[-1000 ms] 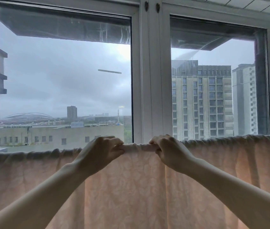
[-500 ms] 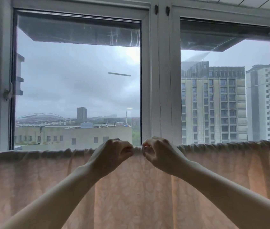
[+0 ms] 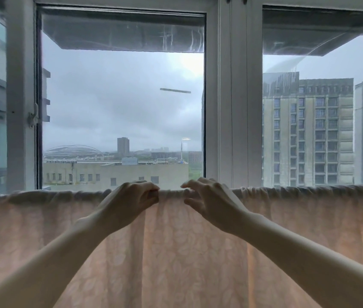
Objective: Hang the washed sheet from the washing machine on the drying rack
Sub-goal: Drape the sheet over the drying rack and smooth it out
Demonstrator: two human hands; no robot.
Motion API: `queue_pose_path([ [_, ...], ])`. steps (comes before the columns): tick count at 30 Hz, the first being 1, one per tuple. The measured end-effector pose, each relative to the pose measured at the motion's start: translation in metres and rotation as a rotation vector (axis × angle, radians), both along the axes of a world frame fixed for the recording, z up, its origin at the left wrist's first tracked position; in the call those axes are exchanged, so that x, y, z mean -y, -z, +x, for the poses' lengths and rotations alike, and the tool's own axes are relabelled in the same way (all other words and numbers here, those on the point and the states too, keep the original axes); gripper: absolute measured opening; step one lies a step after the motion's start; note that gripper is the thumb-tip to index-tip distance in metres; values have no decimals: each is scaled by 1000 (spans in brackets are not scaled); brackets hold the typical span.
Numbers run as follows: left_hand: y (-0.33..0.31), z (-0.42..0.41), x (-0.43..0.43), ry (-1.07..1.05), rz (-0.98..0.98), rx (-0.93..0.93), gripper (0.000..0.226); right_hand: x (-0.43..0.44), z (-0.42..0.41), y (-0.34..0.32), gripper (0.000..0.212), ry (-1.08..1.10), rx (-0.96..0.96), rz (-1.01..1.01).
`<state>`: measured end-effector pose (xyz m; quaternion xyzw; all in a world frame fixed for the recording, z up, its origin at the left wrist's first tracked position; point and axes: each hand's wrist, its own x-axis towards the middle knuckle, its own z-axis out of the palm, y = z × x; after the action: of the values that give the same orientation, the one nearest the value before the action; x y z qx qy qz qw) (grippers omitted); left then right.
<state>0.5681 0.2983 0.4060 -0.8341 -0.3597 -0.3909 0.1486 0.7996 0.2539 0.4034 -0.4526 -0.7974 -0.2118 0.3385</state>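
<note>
A pale pink sheet with a faint leaf pattern hangs over a horizontal rail across the whole view. The rail itself is hidden under the sheet's gathered top fold. My left hand grips that fold just left of centre, fingers curled over it. My right hand is at the fold just right of centre, its fingers and thumb spread apart above and below the edge, loosened from the cloth. A short stretch of fold lies between the two hands.
Directly behind the sheet stands a white-framed window, with a latch on the left frame. Buildings and a grey sky show through the glass.
My hands have moved slightly apart along the fold. The right hand has opened from a curled pinch. The view has shifted left.
</note>
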Motion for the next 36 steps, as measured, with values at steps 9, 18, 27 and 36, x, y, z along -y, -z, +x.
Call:
queue_pose_path([
  [9, -2, 11, -3, 51, 27, -60, 24, 1, 9, -3, 27, 73, 51, 30],
  [18, -9, 25, -3, 83, -43, -96, 19, 15, 46, -6, 25, 138, 24, 5],
  [27, -6, 7, 0, 20, -56, -84, 19, 18, 49, -8, 16, 194, 43, -14],
  [36, -6, 1, 0, -12, -70, -105, 54, 0, -8, -12, 26, 64, 49, -43],
])
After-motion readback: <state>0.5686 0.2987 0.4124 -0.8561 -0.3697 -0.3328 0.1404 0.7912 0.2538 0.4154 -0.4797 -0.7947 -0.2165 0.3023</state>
